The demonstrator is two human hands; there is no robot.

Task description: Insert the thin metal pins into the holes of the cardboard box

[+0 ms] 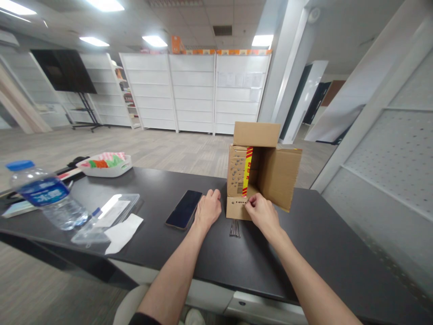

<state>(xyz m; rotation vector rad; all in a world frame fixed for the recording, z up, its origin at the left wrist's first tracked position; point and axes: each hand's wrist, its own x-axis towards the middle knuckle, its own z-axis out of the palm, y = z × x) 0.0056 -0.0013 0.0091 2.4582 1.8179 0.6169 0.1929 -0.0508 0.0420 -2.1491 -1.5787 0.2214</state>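
Note:
A cardboard box point(237, 169) stands on the dark table with its front open, one flap raised at the top and another swung out to the right. Its lower flap point(236, 211) has a row of small dark holes. My right hand point(263, 213) pinches at the right end of that row; whatever sits between the fingertips is too small to make out. Just below the flap lie several thin metal nails or screws point(234, 228) side by side. My left hand point(209, 208) rests on the table left of the box, fingers curled in, with nothing visible in it.
A phone point(184, 209) lies beside my left hand. Further left are a clear plastic case point(117, 210), a torn white paper point(123, 233), a water bottle point(50, 194) and a white basket point(106, 169) with colourful contents. A perforated panel point(389, 180) borders the right side.

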